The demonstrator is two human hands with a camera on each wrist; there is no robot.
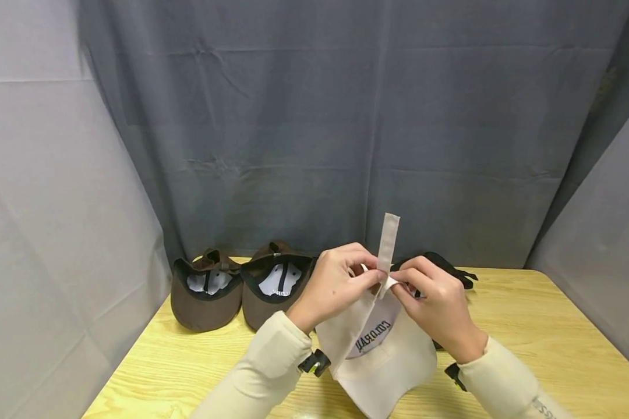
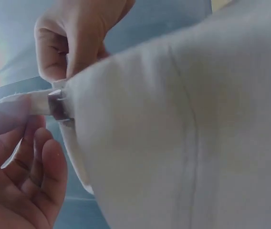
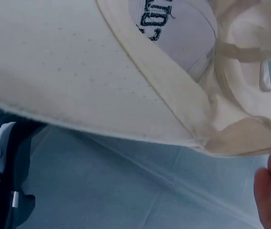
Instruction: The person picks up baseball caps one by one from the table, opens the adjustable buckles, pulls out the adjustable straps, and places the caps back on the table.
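A cream baseball cap (image 1: 398, 372) is held up over the table with its brim toward the person, its inside and reversed embroidered lettering showing. Its adjusting strap (image 1: 388, 241) stands up between the hands, and the left hand (image 1: 335, 285) pinches it between thumb and forefinger. Close beside it, the right hand (image 1: 437, 299) pinches the strap end at the cap's back opening. A small metal buckle (image 2: 57, 105) sits on the strap in the left wrist view, between both hands' fingertips. The right wrist view shows mainly the cap's brim (image 3: 78, 71) and a few fingertips (image 3: 269, 191).
Two dark brown caps (image 1: 201, 311) lie side by side, insides facing forward, on the wooden table (image 1: 545, 331) at the left. Behind the right hand lies a black cap (image 1: 453, 270), partly hidden. A grey curtain (image 1: 293, 128) hangs behind the table, with pale cloth at both sides.
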